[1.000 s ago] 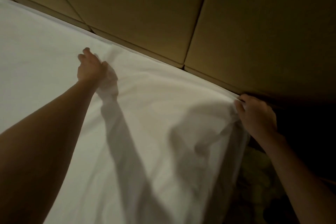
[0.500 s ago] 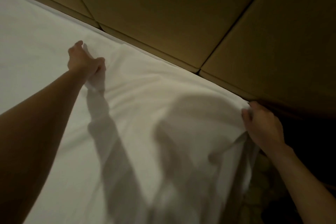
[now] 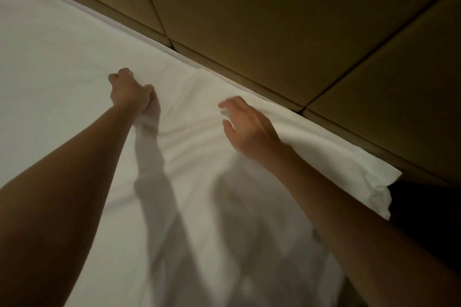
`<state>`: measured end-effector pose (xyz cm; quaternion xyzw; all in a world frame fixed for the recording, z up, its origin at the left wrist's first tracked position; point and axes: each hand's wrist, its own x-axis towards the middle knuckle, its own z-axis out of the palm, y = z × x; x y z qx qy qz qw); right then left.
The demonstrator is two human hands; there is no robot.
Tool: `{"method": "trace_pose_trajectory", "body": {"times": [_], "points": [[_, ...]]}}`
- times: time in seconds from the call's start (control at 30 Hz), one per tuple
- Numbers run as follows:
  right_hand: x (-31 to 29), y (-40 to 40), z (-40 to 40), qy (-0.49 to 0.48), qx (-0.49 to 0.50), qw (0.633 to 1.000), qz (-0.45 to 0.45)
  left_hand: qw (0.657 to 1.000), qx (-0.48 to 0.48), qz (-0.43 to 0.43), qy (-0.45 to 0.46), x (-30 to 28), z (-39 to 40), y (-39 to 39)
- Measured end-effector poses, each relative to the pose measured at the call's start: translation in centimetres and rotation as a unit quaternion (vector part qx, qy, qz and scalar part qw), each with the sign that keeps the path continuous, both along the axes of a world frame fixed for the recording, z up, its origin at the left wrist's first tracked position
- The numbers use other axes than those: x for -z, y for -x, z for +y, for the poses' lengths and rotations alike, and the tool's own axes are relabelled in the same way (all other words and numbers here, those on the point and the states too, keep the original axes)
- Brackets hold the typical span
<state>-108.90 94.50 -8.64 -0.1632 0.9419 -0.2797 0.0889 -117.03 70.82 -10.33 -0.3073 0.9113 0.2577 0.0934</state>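
While both bare forearms reach up from the bottom edge of the frame, their grey shadows lie soft across the sheet [image 3: 199, 157], which covers the lower and middle picture and runs up to the wall of panels.

What has changed is on the right. Half a second ago the right hand [image 3: 249, 127] was pinching the sheet's edge far out at the right of the frame; now it has let go and swung in to the centre. Its fingers are spread and apart, holding nothing. It is blurred, so I cannot tell whether the palm rests on the cloth or hovers just over it. The freed corner [image 3: 374, 182] lies slack at right centre, a little crumpled, beside a dark gap [image 3: 429, 207].

Left of centre, the left hand [image 3: 132, 92] has kept its place, clamped in a fist on a gathered bunch of fabric. From that fist, shallow ripples fan toward the open hand.

I take it the pulling is over and the smoothing is about to begin.

The cloth is thin, matte, white cotton, limp and quick to crease. Beyond its folded upper edge, the bed [image 3: 37, 45] shows flat and pale at upper left. Farthest off, the headboard [image 3: 249, 7] fills the top: padded tan panels, smooth, divided by dark, straight seams.
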Motion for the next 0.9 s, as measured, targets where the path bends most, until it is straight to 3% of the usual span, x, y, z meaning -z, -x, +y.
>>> {"method": "trace_pose_trajectory", "body": {"times": [0.13, 0.3, 0.4, 0.53, 0.63, 0.73, 0.9], "points": [[0.5, 4.7, -4.6, -0.045, 0.010, 0.996, -0.071, 0.997, -0.033, 0.014, -0.069, -0.2, -1.2, 0.4], [1.4, 5.8, -6.7, -0.107, 0.004, 0.993, -0.040, 0.971, -0.092, 0.122, -0.186, -0.9, -2.1, 1.9], [2.0, 5.8, -7.9, -0.134, -0.039, 0.990, -0.002, 0.967, -0.095, 0.156, -0.180, -1.0, -2.8, 2.9], [4.6, 5.7, -7.4, -0.231, -0.092, 0.968, -0.022, 0.981, -0.059, 0.138, -0.125, 0.5, -2.5, 2.9], [6.0, 5.4, -6.6, -0.247, -0.087, 0.965, -0.008, 0.981, 0.056, 0.159, -0.093, 1.1, 0.2, 0.5], [6.2, 3.6, -6.4, -0.225, -0.026, 0.974, 0.016, 0.962, 0.261, 0.055, 0.063, 2.5, 3.8, -4.8], [6.3, -1.0, -2.8, -0.168, 0.025, 0.985, 0.029, 0.951, 0.304, -0.015, 0.059, 2.3, 9.7, -12.3]]}}
